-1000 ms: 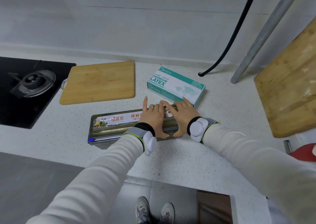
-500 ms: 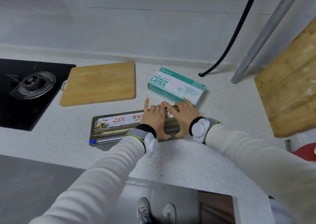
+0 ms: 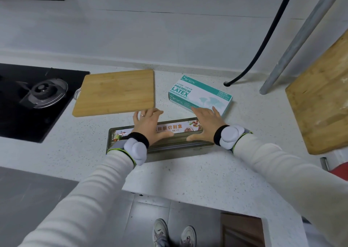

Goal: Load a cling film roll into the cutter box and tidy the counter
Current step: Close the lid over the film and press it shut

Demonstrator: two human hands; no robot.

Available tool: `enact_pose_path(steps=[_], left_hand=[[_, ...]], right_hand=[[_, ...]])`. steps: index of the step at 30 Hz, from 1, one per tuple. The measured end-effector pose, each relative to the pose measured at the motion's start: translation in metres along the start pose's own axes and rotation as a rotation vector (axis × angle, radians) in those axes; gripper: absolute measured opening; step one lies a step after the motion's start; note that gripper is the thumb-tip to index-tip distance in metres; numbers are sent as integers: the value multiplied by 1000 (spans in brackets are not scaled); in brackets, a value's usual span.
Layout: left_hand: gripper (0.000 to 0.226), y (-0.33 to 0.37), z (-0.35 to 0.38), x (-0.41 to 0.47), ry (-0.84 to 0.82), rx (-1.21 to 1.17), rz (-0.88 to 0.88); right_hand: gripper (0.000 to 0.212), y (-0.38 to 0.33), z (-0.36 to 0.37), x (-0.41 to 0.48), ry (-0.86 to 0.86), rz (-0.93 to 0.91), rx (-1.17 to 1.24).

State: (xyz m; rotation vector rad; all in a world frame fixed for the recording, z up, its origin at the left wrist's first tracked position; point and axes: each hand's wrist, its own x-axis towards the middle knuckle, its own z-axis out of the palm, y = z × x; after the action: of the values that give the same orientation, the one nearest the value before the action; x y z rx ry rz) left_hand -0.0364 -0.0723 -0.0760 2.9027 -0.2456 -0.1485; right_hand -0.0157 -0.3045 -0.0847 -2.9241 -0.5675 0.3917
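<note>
**Both palms flat on the cutter box**

The cutter box (image 3: 169, 143) lies on the counter (image 3: 188, 175) beneath both hands, label up, its long axis running left to right. The left hand (image 3: 148, 126) and right hand (image 3: 205, 126) press its lid, fingers (image 3: 215, 110) straight and spread, reaching past its far edge. It looks light, rigid and rather slick, so I'd grip the two ends.

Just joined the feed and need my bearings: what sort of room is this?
Most likely a home kitchen: a gas hob is set into the speckled counter, a bamboo cutting board lies beside it, and a cling film cutter box sits near the counter's edge.
</note>
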Motion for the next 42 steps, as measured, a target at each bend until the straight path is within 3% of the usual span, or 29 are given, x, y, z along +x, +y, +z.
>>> enact_pose_path(steps=[5,10,17,33,37,42], left_hand=[[56,-23,-7,-8,-34,-95,-57],[46,-21,-8,-4,-93,-153,-127],[20,-18,-14,5,-125,-127,-143],[4,-24,-23,-12,-64,-326,-96],[29,-29,-24,-11,-89,-236,-105],[26,-31,-21,-6,-84,-190,-114]], right_hand=[[91,-17,-4,9,66,4,67],[71,-37,0,18,57,-21,45],[64,-52,1,23,48,-7,69],[46,-77,-10,28,39,-46,93],[44,-82,-10,29,21,-46,79],[43,-87,-6,29,18,-36,69]])
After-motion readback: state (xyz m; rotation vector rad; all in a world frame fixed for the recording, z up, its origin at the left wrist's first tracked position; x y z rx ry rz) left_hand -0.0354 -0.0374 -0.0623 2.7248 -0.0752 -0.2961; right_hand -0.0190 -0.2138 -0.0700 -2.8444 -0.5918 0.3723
